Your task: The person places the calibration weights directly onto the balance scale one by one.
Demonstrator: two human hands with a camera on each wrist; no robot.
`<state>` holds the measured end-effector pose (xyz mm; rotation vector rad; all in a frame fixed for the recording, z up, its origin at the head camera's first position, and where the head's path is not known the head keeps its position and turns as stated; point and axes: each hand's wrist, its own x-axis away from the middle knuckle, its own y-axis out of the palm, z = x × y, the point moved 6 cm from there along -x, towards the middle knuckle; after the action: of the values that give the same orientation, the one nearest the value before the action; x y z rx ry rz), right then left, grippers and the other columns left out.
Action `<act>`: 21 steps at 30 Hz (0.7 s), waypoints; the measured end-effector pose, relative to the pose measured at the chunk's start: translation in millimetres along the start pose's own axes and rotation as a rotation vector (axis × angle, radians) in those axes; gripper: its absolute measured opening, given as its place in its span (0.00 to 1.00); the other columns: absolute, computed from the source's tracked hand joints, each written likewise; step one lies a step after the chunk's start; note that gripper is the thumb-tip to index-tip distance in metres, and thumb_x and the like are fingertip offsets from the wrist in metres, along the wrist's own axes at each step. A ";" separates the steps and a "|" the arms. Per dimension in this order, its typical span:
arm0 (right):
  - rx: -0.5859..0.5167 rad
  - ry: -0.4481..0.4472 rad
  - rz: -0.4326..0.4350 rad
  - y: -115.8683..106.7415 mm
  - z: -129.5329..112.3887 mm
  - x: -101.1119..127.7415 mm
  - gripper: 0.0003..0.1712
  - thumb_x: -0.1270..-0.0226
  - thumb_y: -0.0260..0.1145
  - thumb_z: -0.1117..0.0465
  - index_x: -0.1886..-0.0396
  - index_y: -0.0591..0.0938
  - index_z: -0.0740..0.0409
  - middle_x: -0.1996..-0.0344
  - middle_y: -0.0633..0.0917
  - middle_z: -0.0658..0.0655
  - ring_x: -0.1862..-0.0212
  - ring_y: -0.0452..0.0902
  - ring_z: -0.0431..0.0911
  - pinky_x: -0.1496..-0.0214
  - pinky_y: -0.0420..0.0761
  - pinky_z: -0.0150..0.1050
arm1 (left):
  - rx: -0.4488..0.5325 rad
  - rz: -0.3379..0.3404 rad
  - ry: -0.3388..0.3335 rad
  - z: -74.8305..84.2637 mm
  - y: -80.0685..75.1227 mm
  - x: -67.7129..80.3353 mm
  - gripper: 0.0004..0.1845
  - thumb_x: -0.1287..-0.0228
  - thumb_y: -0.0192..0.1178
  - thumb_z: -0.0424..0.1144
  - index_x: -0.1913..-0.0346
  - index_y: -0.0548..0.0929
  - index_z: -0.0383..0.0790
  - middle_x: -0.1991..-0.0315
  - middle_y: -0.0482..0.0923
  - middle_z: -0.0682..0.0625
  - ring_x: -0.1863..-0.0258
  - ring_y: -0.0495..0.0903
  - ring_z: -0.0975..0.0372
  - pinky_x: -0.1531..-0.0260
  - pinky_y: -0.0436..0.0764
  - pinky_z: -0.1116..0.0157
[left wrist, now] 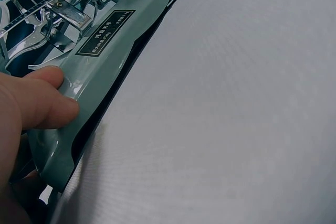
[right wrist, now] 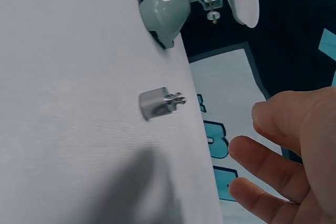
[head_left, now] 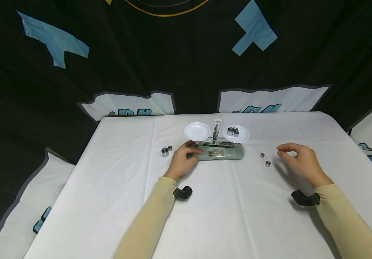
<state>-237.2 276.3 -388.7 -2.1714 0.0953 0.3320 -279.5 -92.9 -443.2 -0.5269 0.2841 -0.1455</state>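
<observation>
From the head view, a grey-green metal balance scale stands in the middle of a surface covered with a smooth white cloth. The scale has two round white pans. The left pan has nothing on it. The right pan carries small shiny metal weights, shaped like short cans with knobs. The left hand rests against the left end of the scale's base, with its fingers curled around that end. Two more shiny metal weights stand just left of this hand. The right hand hovers low over the cloth, well right of the scale, fingers loosely bent and holding nothing. Two small silver weights sit on the cloth between this hand and the scale, near the fingertips but not touching them. Both arms wear soft tan sleeves.

From the left wrist view, the thumb presses on the smooth, glossy painted base, which has a dark label. Thin shiny metal bars sit above it. The other fingers are hidden.

From the right wrist view, one small silver weight stands on the woven cloth, apart from the fingers, which are spread a little and bent. The rounded end of the scale's base shows at the top.
</observation>
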 end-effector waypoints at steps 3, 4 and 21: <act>0.000 -0.003 0.001 4.5 2.0 3.2 0.12 0.30 0.66 0.61 0.53 0.88 0.62 0.56 0.90 0.66 0.51 0.81 0.54 0.59 0.74 0.32 | 0.010 -0.005 -0.004 0.7 -0.6 0.5 0.13 0.45 0.62 0.29 0.58 0.91 0.36 0.28 0.72 0.40 0.24 0.67 0.47 0.23 0.66 0.50; -0.001 -0.001 -0.003 6.5 2.6 4.0 0.11 0.30 0.66 0.61 0.53 0.88 0.62 0.56 0.90 0.66 0.51 0.82 0.56 0.57 0.76 0.35 | 0.011 -0.004 -0.002 1.1 -0.8 0.6 0.13 0.45 0.62 0.29 0.58 0.91 0.36 0.28 0.72 0.40 0.24 0.67 0.47 0.24 0.67 0.50; -0.027 -0.023 -0.032 32.3 6.6 10.1 0.09 0.33 0.68 0.66 0.56 0.89 0.64 0.56 0.90 0.67 0.50 0.85 0.65 0.51 0.83 0.52 | 0.004 -0.002 0.013 1.8 -0.7 0.4 0.13 0.46 0.62 0.28 0.58 0.91 0.36 0.29 0.73 0.39 0.25 0.69 0.46 0.24 0.67 0.50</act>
<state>-234.9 263.4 -420.6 -2.1930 0.0437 0.3420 -278.6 -92.7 -441.4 -0.5225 0.2960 -0.1512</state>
